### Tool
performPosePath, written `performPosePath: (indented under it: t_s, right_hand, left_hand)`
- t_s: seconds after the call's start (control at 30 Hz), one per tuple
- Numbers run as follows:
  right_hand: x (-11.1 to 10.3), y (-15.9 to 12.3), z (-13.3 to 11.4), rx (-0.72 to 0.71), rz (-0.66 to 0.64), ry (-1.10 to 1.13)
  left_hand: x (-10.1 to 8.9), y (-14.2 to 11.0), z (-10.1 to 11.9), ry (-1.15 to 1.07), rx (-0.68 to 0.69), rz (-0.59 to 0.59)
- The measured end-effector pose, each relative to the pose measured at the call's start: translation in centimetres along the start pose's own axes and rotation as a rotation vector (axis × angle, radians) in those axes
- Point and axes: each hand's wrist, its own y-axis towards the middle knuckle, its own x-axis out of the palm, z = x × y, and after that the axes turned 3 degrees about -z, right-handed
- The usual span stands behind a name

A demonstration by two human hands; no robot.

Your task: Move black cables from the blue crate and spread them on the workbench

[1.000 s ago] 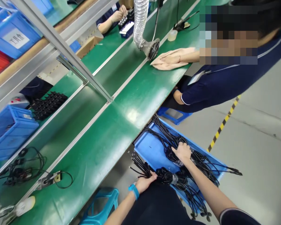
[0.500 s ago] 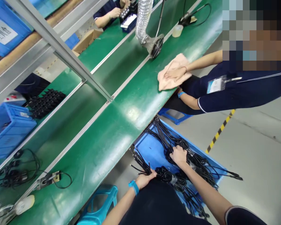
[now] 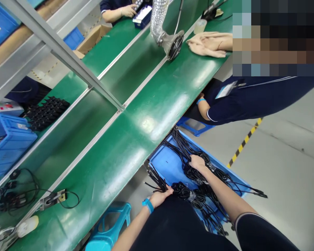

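Left hand (image 3: 159,197): closed around one bound bundle of thin black cables (image 3: 183,191) at the near edge of the shallow blue plastic tray (image 3: 167,167); a blue wristband (image 3: 148,205) sits on the wrist. Position and grip unchanged over the last second.

Right hand (image 3: 197,162): fingers curled down into the loose heap of black cables (image 3: 211,174) in the middle of the tray; whether it clasps a bundle or only presses on it cannot be told. It has crept slightly toward the far end of the tray since a second ago, so the sorting through the heap looks under way, with nothing lifted out.

Tray: on the floor beside the long green conveyor bench (image 3: 136,139), cable ends spilling over its rims.

Co-worker's hand (image 3: 211,42): flat on a beige cloth (image 3: 199,47) on the bench; half a second ago it was nearer along the bench, now back by the silver flexible duct nozzle (image 3: 170,43).

Also present: turquoise plastic stool (image 3: 107,226).
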Motion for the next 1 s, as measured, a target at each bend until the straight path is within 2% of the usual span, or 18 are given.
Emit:
performPosePath:
  t_s: [0.1,0.17,0.3,0.47,0.57,0.7,0.8,0.87,1.0]
  right_hand:
    - [-0.7,-1.8,1.4,-0.112,-0.025,0.022]
    - [-0.4,-3.6,1.9,-0.170,-0.021,0.037]
    - [1.5,-6.0,0.5,-0.203,0.020,0.055]
    - [4.3,-4.8,-3.4,-0.067,0.094,0.047]
    - [5.6,-5.0,-4.7,-0.003,0.190,0.049]
    - [6.7,-6.1,-4.8,0.081,0.308,0.043]
    - [6.9,-5.9,-4.6,0.150,0.306,0.041]
    - [6.7,-5.3,-4.5,0.140,0.280,0.041]
    - [6.2,-5.5,-3.9,0.019,0.216,0.058]
  left_hand:
    - [-0.1,0.1,-0.4,-0.011,-0.005,-0.011]
    - [-0.2,0.2,-0.7,-0.025,0.004,-0.008]
    - [0.0,0.5,-1.1,-0.026,0.011,0.012]
    - [0.2,0.4,-1.0,-0.020,0.000,-0.006]
    - [0.0,0.1,-0.8,-0.024,-0.036,-0.014]
    - [0.0,-0.2,-0.7,-0.023,-0.055,-0.010]
    - [0.1,0.0,-0.5,-0.027,-0.047,-0.017]
    - [0.2,0.1,-0.3,-0.027,-0.046,-0.008]
    - [0.1,0.1,-0.4,-0.008,-0.024,-0.010]
